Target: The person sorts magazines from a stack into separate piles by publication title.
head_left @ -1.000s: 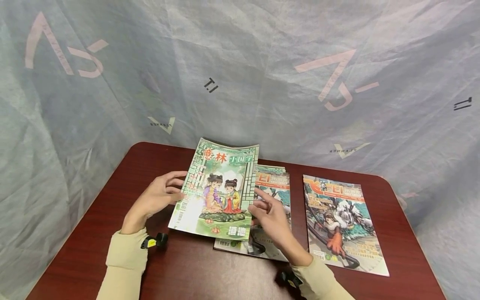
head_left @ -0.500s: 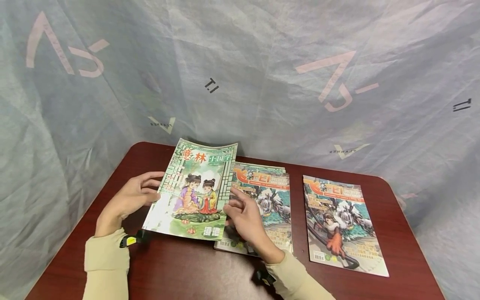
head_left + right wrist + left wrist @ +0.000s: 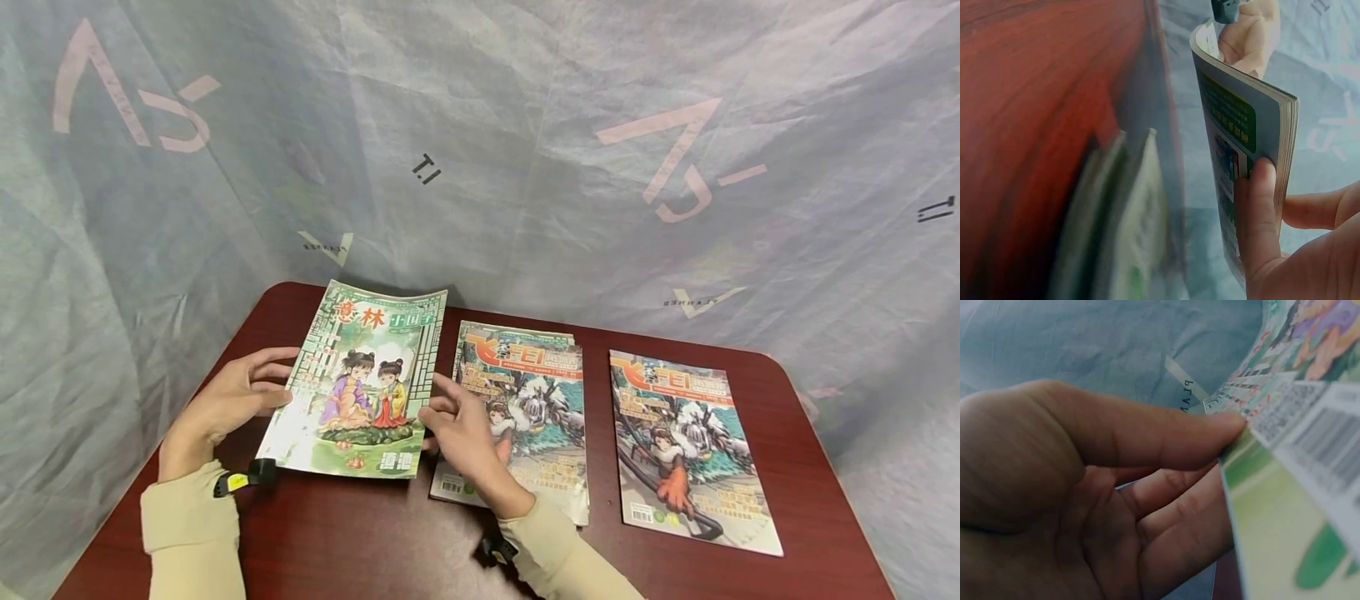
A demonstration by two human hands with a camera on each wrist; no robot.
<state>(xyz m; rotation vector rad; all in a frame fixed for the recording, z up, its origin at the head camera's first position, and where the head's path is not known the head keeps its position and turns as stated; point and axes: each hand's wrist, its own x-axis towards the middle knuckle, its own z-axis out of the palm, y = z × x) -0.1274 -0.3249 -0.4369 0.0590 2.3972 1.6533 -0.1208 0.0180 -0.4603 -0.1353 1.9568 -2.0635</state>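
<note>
A green magazine (image 3: 367,375) with two cartoon children on its cover is held by both hands above the left part of the table. My left hand (image 3: 225,400) pinches its left edge; in the left wrist view the thumb (image 3: 1166,434) lies on the cover and the other fingers go behind. At the right edge my right hand (image 3: 467,429) grips it, and the right wrist view shows fingers (image 3: 1260,212) flat on its back cover (image 3: 1229,125). Just right of that hand lies a stack of magazines (image 3: 532,417), a robot-themed cover on top and a green one showing beneath.
Another robot-themed magazine (image 3: 693,450) lies on the right of the dark red table (image 3: 360,542). A grey printed cloth (image 3: 525,167) hangs close behind the table's back edge. Small black devices (image 3: 247,477) are strapped at both wrists.
Both hands have carried the green magazine leftward, from overlapping the stack to beside it. The stack's top cover is now mostly uncovered. The magazine on the right has stayed in place.
</note>
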